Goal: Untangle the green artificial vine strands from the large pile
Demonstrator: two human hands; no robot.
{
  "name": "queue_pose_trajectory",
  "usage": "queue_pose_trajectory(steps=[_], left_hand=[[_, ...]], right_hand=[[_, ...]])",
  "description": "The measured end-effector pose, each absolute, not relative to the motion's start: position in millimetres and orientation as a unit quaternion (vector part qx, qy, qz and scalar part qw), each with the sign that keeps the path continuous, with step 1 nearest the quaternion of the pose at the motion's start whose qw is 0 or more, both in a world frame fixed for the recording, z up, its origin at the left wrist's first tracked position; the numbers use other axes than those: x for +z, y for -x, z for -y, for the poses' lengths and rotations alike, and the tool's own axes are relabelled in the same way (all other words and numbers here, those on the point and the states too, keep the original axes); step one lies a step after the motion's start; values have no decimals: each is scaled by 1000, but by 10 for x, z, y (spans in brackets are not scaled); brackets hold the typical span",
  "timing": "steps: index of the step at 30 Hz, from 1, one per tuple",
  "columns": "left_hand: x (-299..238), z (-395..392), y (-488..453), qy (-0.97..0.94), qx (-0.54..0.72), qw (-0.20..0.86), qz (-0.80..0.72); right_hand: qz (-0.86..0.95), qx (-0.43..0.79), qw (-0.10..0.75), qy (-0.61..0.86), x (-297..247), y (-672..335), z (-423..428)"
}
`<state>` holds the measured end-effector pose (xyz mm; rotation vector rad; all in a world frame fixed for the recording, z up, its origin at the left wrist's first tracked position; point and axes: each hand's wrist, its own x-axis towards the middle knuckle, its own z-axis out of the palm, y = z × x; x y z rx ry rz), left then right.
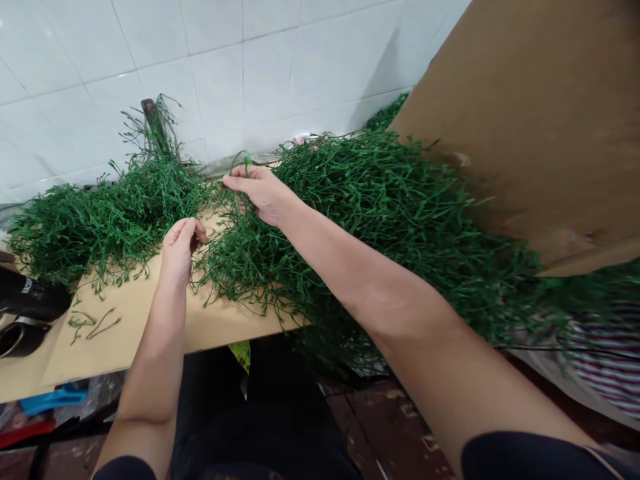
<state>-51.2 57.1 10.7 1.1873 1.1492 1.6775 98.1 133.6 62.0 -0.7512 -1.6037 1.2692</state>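
My right hand is closed in a pinch on a thin green plant stem, whose curled tip sticks up above the fingers. It sits at the left edge of a large heap of tangled green stems with small forked tips. My left hand is lower and to the left, its thumb and fingers pressed together. Whatever is between those fingers is too small or hidden to make out. A second pile of green stems lies behind and left of it. Under both hands is a tan cardboard sheet.
Several loose stems lie on the cardboard at left, near a black cylindrical object and a dark cup-like thing. A large brown board leans at right. White tiled wall stands behind. Blue and red items sit below.
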Motion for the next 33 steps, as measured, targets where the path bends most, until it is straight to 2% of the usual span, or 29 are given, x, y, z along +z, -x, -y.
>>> queue_pose_trajectory(steps=[8, 12, 18, 25, 30, 33], left_hand=[[157, -523, 341, -510, 623, 326, -496], [150, -614, 172, -554, 591, 308, -500], [74, -653, 245, -626, 499, 205, -563], [107, -400, 184, -718, 395, 84, -567], [155, -106, 190, -747, 379, 126, -531], [118, -205, 276, -735, 367, 138, -553]], right_hand=[[624, 457, 523, 358, 523, -889, -1325], [680, 421, 487, 351, 493, -802, -1226], [719, 402, 457, 336, 443, -866, -1329], [793, 203, 400, 413, 404, -953, -1492], [717, 175, 443, 509, 460, -1235, -1844], [725, 222, 458, 464, 524, -1301, -1843]])
